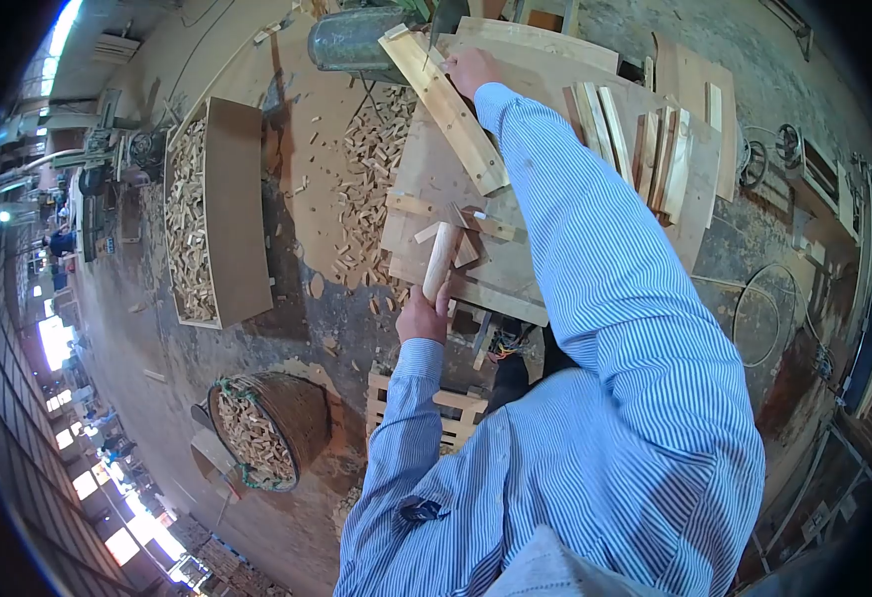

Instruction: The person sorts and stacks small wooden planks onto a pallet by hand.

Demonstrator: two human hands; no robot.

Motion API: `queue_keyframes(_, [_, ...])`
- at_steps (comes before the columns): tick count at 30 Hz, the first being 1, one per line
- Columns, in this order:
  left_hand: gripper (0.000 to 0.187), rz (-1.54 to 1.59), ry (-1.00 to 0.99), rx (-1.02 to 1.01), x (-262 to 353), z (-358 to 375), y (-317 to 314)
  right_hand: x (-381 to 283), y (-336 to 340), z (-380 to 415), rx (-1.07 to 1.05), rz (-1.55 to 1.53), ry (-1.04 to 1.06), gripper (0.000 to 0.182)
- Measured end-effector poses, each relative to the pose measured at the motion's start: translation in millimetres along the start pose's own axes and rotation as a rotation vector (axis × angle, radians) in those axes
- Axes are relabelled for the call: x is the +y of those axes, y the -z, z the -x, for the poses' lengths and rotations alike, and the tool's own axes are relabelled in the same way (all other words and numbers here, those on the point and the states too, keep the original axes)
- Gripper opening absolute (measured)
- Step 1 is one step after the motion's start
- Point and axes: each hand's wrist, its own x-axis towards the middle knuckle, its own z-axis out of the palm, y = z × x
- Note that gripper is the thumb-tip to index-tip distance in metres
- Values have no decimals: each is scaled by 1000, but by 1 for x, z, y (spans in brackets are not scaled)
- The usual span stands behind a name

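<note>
My left hand (423, 314) is closed around the lower end of a short wooden strip (441, 261), which points up over the near left part of the worktable (545, 249). At the far end of the table my right hand (473, 71) has its fingers curled beside a dark saw blade (447, 30). Whatever those fingers grip is too small to make out. Next to them lies a long wooden board (448, 111), slanting across the tabletop. A wooden batten (411, 205) and small offcuts (467, 249) lie nearer me.
Stacked wood strips (663, 164) lie on the table's right side. Loose offcuts (368, 179) cover the floor to the left. Beyond them stands a long box (237, 214) of wood pieces. A round basket (307, 423) of offcuts and a slatted pallet (451, 403) are near me.
</note>
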Motion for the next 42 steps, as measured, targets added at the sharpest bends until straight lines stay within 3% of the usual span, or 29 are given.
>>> queue_keyframes(6, [55, 22, 22, 15, -2, 1, -6, 6, 4, 4, 0, -4, 72, 28])
queue_keyframes(8, [55, 163, -17, 75, -6, 1, -6, 3, 8, 5, -70, 76, 29, 35])
queue_keyframes(10, [52, 159, 26, 14, -9, -2, -6, 17, 2, -13, -183, -100, -3, 37])
queue_keyframes(11, [53, 144, 10, 35, -8, -1, -5, 26, -3, -12, -72, -167, 48, 43])
queue_keyframes(12, [54, 130, -18, 47, -8, 0, -1, 11, 14, -1, -76, -37, 14, 46])
queue_keyframes(14, [60, 129, -23, -65, 9, 3, 36, 31, 13, 8, 49, -35, 67, 48])
queue_keyframes(17, [72, 192, -67, -59, 0, 3, 35, 10, 37, 81, 77, -199, 112, 36])
queue_keyframes(20, [71, 199, -67, -75, -10, 16, 48, -27, 41, 179, 48, -395, 202, 27])
queue_keyframes(24, [66, 443, -98, 74, -28, 38, 46, -80, 38, 300, -224, -452, 334, 18])
queue_keyframes(26, [57, 1036, -35, 324, -49, 37, 25, -104, 30, 349, -332, -439, 522, 17])
queue_keyframes(27, [42, 1207, -6, 372, -59, 42, 22, -116, 26, 372, -410, -387, 580, 18])
queue_keyframes(28, [42, 1221, -3, 376, -61, 54, 22, -119, 24, 391, -492, -325, 633, 19])
queue_keyframes(30, [36, 1796, 109, 249, -83, 84, 29, -127, 9, 428, -561, -263, 771, 21])
queue_keyframes(32, [37, 1763, 198, 294, -118, 108, 12, -133, 2, 454, -626, -204, 908, 24])
queue_keyframes(35, [34, 1838, 538, 309, -180, 161, -10, -142, 1, 485, -775, -205, 828, 35])
queue_keyframes(37, [31, 1892, 673, 487, -232, 196, -67, -145, 8, 491, -793, -204, 748, 34])
queue_keyframes(39, [32, 1954, 896, 524, -269, 247, -112, -137, 15, 497, -772, -248, 675, 30])
queue_keyframes(42, [25, 1848, 1398, 313, -293, 284, -176, -124, 40, 495, -748, -239, 579, 26])
